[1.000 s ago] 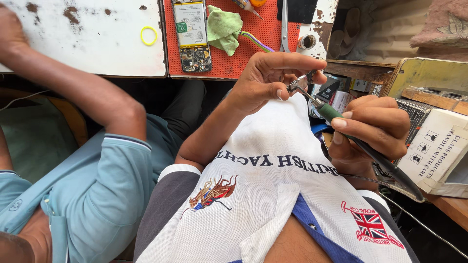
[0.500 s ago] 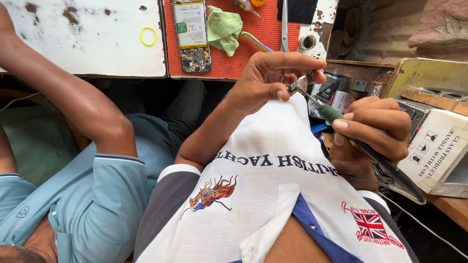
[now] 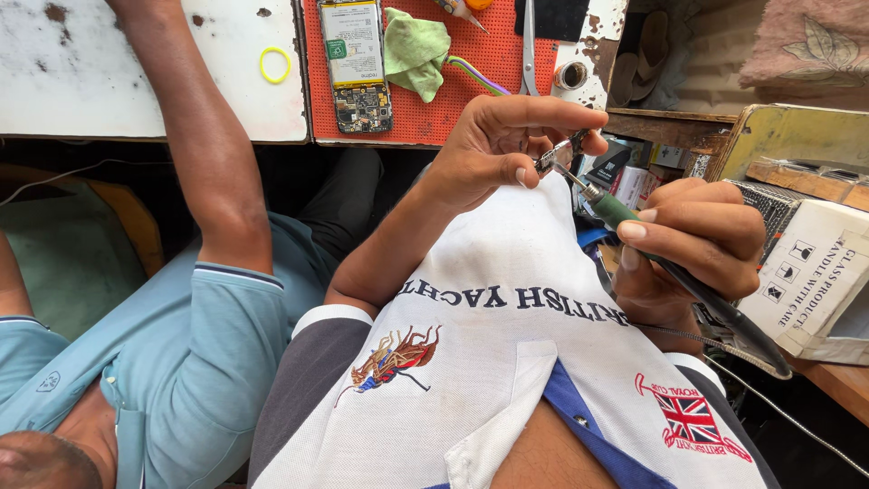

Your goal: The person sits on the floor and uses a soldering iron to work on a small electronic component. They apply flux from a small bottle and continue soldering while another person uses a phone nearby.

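Left hand (image 3: 493, 145): fingertips pinched shut on small metal part (image 3: 554, 160), held above lap. Right hand (image 3: 692, 240): closed pen-style round iron (image 3: 670, 267), tip touching part. Part likely light, stiff, fragile; hold by edges.

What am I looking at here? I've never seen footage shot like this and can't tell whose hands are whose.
The camera sits on a person's head and looks down their white shirt at their own hands. The left hand pinches a small metal part. The right hand holds a green-tipped soldering tool, its point at that part. Beyond lie an orange mat with an opened phone, a green cloth and tweezers. The arm in a blue sleeve belongs to someone else.
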